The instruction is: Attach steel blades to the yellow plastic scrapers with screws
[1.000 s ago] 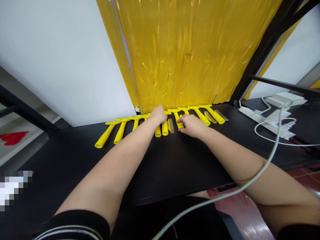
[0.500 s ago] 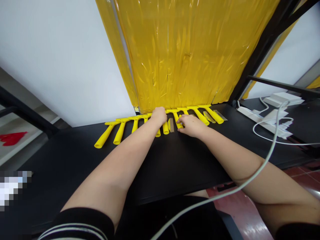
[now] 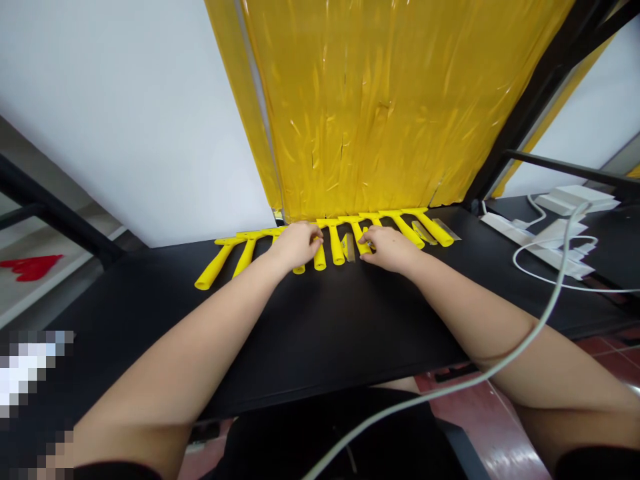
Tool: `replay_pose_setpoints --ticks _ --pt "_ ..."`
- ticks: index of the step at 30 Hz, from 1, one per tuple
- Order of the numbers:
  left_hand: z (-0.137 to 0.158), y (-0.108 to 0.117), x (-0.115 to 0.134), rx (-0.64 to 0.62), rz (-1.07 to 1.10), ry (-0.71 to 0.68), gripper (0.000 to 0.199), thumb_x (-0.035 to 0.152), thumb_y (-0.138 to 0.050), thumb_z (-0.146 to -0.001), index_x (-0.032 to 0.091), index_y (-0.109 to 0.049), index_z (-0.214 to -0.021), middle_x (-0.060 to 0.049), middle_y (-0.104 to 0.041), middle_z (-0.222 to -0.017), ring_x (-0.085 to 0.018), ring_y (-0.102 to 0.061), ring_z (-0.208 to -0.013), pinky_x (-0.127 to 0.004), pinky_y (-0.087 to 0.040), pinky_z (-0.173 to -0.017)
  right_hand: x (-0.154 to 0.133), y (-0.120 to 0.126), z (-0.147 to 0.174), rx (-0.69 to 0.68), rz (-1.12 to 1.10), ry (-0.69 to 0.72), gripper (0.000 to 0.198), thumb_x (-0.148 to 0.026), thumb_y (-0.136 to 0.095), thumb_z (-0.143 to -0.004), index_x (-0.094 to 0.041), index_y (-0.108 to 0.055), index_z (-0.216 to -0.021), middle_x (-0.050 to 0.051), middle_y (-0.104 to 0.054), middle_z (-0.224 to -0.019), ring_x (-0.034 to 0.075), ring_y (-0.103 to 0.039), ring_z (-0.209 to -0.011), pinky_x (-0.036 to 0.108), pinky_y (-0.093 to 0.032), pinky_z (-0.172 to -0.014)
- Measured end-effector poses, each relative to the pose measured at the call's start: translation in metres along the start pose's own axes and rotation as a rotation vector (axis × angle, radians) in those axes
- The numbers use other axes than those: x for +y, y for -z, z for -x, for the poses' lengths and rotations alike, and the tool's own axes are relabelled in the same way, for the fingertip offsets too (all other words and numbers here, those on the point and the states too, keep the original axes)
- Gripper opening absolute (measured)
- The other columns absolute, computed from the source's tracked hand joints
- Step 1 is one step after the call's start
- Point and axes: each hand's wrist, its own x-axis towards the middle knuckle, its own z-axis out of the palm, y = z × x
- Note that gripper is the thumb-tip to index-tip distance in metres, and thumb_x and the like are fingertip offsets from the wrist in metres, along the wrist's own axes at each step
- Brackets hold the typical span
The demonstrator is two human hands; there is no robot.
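Several yellow T-shaped scrapers (image 3: 214, 265), with round hollow-ended handles, lie in a row on the black table (image 3: 320, 327). My left hand (image 3: 296, 245) bends over the middle of this row, partly covering some handles. Its fingers are curled inward at one yellow handle, and whatever sits between the fingertips is hidden. To the right, my right hand (image 3: 389, 250) has thumb and fingers pinched together over another handle. Something small and dark shows at those fingertips, too small to name. Between the hands lies a narrow transparent strip (image 3: 351, 247).
A yellow film-covered panel (image 3: 380, 120) and a white panel (image 3: 135, 120) stand behind the row. White power strips (image 3: 540, 243) with cables lie at right. One pale cable (image 3: 547, 300) hangs across my right forearm. A red item (image 3: 33, 267) rests on a shelf at left.
My left hand has shifted left and turned, so its curled fingertips now show. My right hand stays at nearly the same handle. The camera view has shifted slightly.
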Motion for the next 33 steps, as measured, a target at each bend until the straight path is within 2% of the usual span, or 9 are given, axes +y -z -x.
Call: replay_pose_setpoints --ticks 3,6,18,25,29,33 --pt "0.026 -0.004 -0.002 -0.038 0.019 -0.204 0.038 0.041 -0.056 -0.097 0.017 -0.073 -0.121 -0.013 -0.071 -0.122 -0.03 -0.063 -0.121 -0.042 -0.047 -0.11 0.0 0.0 0.001 0.011 -0.004 0.012 0.032 -0.03 -0.075 -0.087 -0.019 -0.076 -0.117 0.012 -0.072 -0.123 0.03 -0.069 -0.114 0.039 -0.053 -0.1" --pt "0.036 -0.008 -0.004 -0.075 0.005 -0.269 0.044 0.046 -0.056 -0.097 0.019 -0.069 -0.129 -0.012 -0.068 -0.131 -0.032 -0.059 -0.127 -0.045 -0.044 -0.112 0.001 0.0 0.002 0.017 -0.005 0.009 0.034 -0.031 -0.077 -0.086 -0.018 -0.076 -0.118 0.012 -0.072 -0.123 0.031 -0.069 -0.114 0.041 -0.053 -0.101" --pt "0.033 -0.019 -0.023 -0.055 0.055 -0.24 0.044 0.05 -0.059 -0.097 0.021 -0.071 -0.126 -0.011 -0.066 -0.123 -0.03 -0.06 -0.118 -0.043 -0.046 -0.107 0.003 0.0 0.003 0.018 -0.018 -0.006 0.037 -0.026 -0.075 -0.086 -0.018 -0.075 -0.122 0.012 -0.074 -0.125 0.031 -0.069 -0.115 0.041 -0.053 -0.103" --pt "0.036 -0.018 -0.025 -0.06 0.072 -0.241 0.045 0.051 -0.06 -0.095 0.022 -0.069 -0.129 -0.011 -0.064 -0.129 -0.03 -0.059 -0.123 -0.042 -0.045 -0.111 0.002 0.001 0.003 0.018 -0.019 -0.012 0.036 -0.031 -0.077 -0.085 -0.019 -0.075 -0.119 0.01 -0.073 -0.125 0.03 -0.069 -0.116 0.04 -0.052 -0.103" --pt "0.038 -0.019 -0.023 -0.068 0.024 -0.218 0.057 0.052 -0.06 -0.094 0.021 -0.062 -0.142 -0.013 -0.057 -0.14 -0.032 -0.059 -0.127 -0.042 -0.045 -0.112 0.003 0.0 0.003 0.029 -0.028 -0.007 0.035 -0.032 -0.077 -0.085 -0.019 -0.075 -0.118 0.01 -0.073 -0.123 0.03 -0.069 -0.114 0.041 -0.053 -0.101" --pt "0.04 -0.01 -0.026 -0.085 -0.021 -0.173 0.084 0.063 -0.063 -0.088 0.015 -0.046 -0.156 -0.019 -0.053 -0.15 -0.038 -0.053 -0.137 -0.048 -0.04 -0.117 0.004 0.001 0.004 0.066 -0.058 0.003 0.034 -0.032 -0.078 -0.085 -0.018 -0.075 -0.116 0.01 -0.073 -0.12 0.029 -0.069 -0.109 0.04 -0.053 -0.099"
